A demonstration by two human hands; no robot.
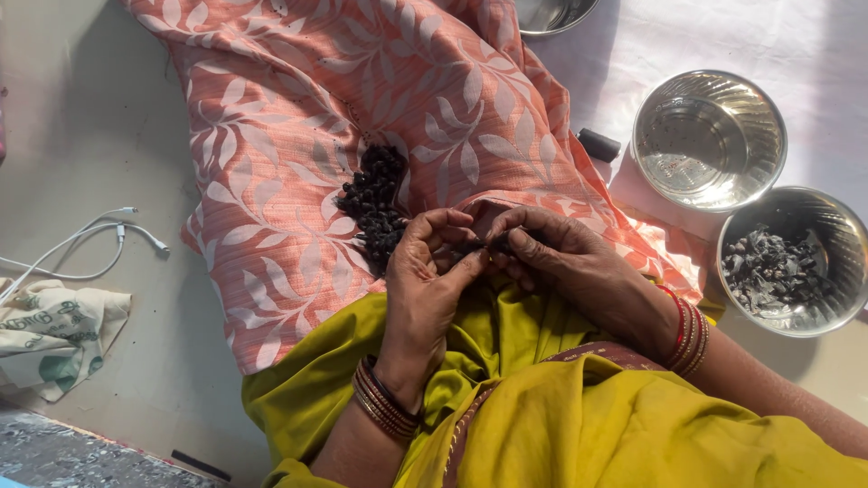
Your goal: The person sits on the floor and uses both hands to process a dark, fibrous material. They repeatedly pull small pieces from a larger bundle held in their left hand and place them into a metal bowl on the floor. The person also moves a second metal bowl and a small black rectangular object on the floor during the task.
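A small dark pod (476,244) was pinched between the fingertips of both hands, above the lap, just beside the heap of dark pods (375,206) on the pink leaf-patterned cloth (271,181). The left hand (429,271) and right hand (551,253) were both closed on it. Its long axis seemed to run left to right, though it was too hidden to be sure. Working it well likely needed short, firm thumb pressure. The bowl of dark pieces (791,262) stood at the right.
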